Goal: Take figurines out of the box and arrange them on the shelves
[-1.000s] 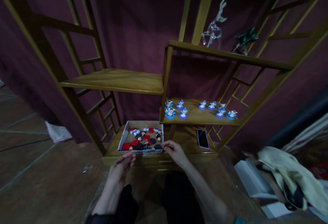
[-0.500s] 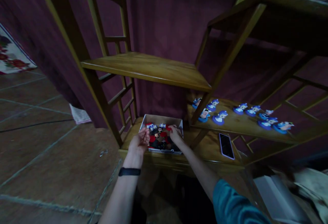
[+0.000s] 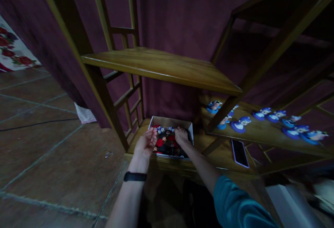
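A shallow white cardboard box [image 3: 172, 119] sits on the low shelf, holding several small figurines [image 3: 165, 143] in black and red, and blue-and-white figurines [image 3: 170, 129] along its far side. Over the box's left edge is my left hand [image 3: 146, 142], its fingers loosely curved and nothing visible in them. My right hand [image 3: 182, 136] reaches into the right side of the box with fingers bent downward and closed. Whatever those fingers hold is hidden beneath the hand.
A wooden shelf board [image 3: 161, 64] juts out above the box. On the right shelf stand several figurines [image 3: 240, 124] on round blue and purple bases. Below them lies a phone [image 3: 239, 153]. A wooden post [image 3: 224, 111] divides the two sides.
The view has shifted, so the shelf and figurines appear further right. My right hand's fingers have bent further down into the box; my left hand stays at its left edge.
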Tool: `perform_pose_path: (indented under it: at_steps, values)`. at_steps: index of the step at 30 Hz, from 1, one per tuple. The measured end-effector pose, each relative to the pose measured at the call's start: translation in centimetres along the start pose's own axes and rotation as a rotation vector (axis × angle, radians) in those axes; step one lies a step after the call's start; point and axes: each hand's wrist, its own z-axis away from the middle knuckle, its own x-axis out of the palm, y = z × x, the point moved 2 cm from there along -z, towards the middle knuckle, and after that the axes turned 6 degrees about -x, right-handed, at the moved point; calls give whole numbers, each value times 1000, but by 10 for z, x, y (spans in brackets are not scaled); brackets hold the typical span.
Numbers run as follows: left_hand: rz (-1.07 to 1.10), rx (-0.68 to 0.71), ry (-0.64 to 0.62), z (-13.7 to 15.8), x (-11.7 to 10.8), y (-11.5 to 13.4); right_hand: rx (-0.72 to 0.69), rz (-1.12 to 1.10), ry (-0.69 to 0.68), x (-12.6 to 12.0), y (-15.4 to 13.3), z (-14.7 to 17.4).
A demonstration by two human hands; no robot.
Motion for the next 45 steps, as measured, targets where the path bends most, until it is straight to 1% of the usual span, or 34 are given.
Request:
perform_pose_path:
  at_steps: [3, 5, 7, 8, 10, 12, 14, 15, 17, 19, 20, 23, 26, 28, 32, 35, 37, 40, 41, 42, 43, 44, 45]
  values:
    - [-101, -5, 47, 0, 3, -13, 50, -46, 40, -13, -2, 7]
    - [-173, -41, 84, 1, 7, -23, 58, -188, 116, -24, -10, 15]
    - [-206, -95, 80, 0, 11, -32, -21, -355, 174, -34, -26, 28]
    - [-198, -106, 67, -1, 12, -35, -81, -401, 194, -37, -35, 35]
    - [-152, -78, 41, -4, 13, -38, -225, -448, 229, -43, -55, 48]
    - [-93, -25, 37, -8, 11, -36, -355, -506, 221, -44, -68, 55]
    - [-45, -2, 59, -11, 7, -31, -382, -569, 236, -42, -67, 51]
    - [-29, -3, 69, -12, 5, -28, -357, -583, 246, -41, -62, 45]
    - [-13, 1, 85, -13, 1, -23, -190, -515, 277, -35, -44, 27]
    - [-17, 12, 84, -12, -1, -18, -9, -351, 188, -25, -25, 7]
    - [-19, 15, 79, -12, -1, -17, 20, -327, 166, -21, -18, -1]
    - [-23, -1, 62, -11, 0, -15, 31, -303, 119, -8, -8, -15]
    - [-23, -22, 36, -11, 1, -16, 34, -308, 95, 2, -10, -17]
    - [-23, -26, 42, -11, 2, -16, 47, -327, 89, 6, -12, -16]
    - [-34, -22, 64, -11, 2, -17, 68, -412, 79, 6, -12, -15]
    - [-41, -27, 57, -10, 2, -18, 85, -509, 117, -1, -11, -12]
    - [-45, -27, 49, -9, 2, -19, 78, -603, 144, -8, -11, -4]
    - [-51, -18, 22, -8, 4, -21, -7, -893, 113, -20, -16, 20]
    - [-52, -13, 8, -7, 5, -22, -63, -1185, 66, -24, -19, 31]
    - [-55, -10, -7, -6, 6, -24, -95, -1429, 19, -29, -22, 41]
    - [-64, -11, -24, -5, 7, -26, -101, -1600, -24, -33, -24, 51]
    - [-78, -15, -42, -4, 9, -28, -85, -1724, -61, -37, -26, 60]
    - [-95, -24, -59, -3, 10, -30, -54, -1824, -67, -41, -26, 67]
